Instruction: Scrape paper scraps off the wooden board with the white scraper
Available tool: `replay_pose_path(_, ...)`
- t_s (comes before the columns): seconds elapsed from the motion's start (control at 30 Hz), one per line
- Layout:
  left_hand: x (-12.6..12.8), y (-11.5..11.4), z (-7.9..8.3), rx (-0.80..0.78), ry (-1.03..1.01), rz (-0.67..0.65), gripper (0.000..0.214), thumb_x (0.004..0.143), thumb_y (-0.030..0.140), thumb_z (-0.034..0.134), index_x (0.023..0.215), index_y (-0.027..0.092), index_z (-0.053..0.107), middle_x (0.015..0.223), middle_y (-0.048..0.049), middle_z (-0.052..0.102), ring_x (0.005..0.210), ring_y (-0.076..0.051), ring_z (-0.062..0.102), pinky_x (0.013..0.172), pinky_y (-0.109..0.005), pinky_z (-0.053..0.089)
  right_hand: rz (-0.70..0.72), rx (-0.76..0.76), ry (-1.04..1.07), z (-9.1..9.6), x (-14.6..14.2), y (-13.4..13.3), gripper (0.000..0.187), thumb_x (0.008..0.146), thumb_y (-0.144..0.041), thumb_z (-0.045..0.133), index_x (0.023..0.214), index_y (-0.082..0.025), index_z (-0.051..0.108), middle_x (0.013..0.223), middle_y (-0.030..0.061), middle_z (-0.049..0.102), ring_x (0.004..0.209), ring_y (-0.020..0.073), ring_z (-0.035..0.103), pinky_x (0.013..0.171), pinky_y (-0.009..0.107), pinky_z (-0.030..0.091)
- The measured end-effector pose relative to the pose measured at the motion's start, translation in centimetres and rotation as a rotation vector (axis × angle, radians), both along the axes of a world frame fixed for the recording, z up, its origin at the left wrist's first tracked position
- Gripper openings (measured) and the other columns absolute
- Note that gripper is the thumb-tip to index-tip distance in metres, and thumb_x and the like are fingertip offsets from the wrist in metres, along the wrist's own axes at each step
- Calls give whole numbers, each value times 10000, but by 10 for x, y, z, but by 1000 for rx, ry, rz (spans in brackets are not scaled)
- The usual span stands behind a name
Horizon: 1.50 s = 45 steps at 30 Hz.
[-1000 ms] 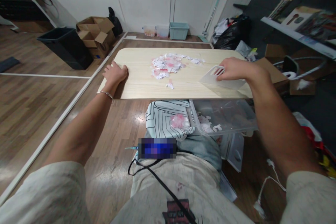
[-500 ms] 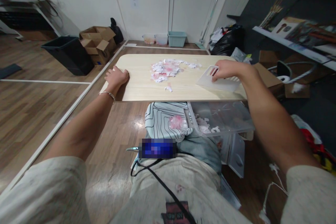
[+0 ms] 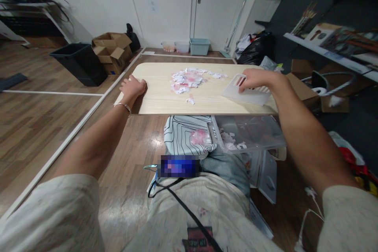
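My left hand (image 3: 133,86) rests on the left part of a light wooden table (image 3: 159,98), fingers curled loosely, holding nothing I can see. My right hand (image 3: 254,79) grips the slotted handle of a white plastic scraper (image 3: 246,93) that stands on the table's right side. A pile of white and pink paper scraps (image 3: 189,78) lies in the middle of the table, between the hands. A few loose scraps (image 3: 190,100) lie closer to the near edge.
A clear plastic bin (image 3: 251,132) with some scraps sits under the table's near edge on my lap, beside a patterned cloth (image 3: 184,134). A black bin (image 3: 79,61), cardboard boxes (image 3: 112,49), black bags (image 3: 255,45) and a right-hand shelf (image 3: 327,47) surround the table.
The view has tilted up a little. Both hands stay where they were on the table, the right still on the scraper.
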<state>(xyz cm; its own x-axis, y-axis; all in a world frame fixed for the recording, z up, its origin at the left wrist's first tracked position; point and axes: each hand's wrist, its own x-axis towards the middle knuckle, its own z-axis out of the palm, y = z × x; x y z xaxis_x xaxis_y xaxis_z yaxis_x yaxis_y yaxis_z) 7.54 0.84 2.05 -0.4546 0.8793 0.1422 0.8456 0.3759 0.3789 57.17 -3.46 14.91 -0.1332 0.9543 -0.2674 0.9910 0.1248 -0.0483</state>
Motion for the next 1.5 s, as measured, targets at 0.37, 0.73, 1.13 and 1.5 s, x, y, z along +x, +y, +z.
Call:
replay_pose_path(0.37,2,-1,1,-8,-1,19,913,1014,551,494,1754,18,498,1670,-406,562,1556,-544,550,1280,-710,413,-9,20,19,-2,0,0,323,768,-377,900,1044,-210,897,929,128,855,872,359,801,695,397,599)
replay_pose_path(0.73,4,-5,5,-8,-13,6,903,1022,528,463,1743,-14,504,1674,-422,557,1568,-549,543,1282,-711,410,10,51,-26,1,-5,-8,375,762,-464,945,1019,-194,900,876,138,823,845,361,799,677,390,569)
replay_pose_path(1.13,6,-7,6,-8,3,10,926,1018,553,458,1744,-21,497,1670,-422,560,1571,-538,551,1287,-675,415,21,45,-56,6,-12,-16,295,780,-396,896,987,-187,890,836,117,814,834,319,781,664,346,550)
replay_pose_path(1.5,7,-8,7,3,-25,8,900,1010,563,481,1713,5,535,1662,-424,559,1570,-544,540,1279,-688,408,89,55,1,7,-13,-24,287,741,-469,910,852,-209,866,868,106,846,936,346,798,687,337,541)
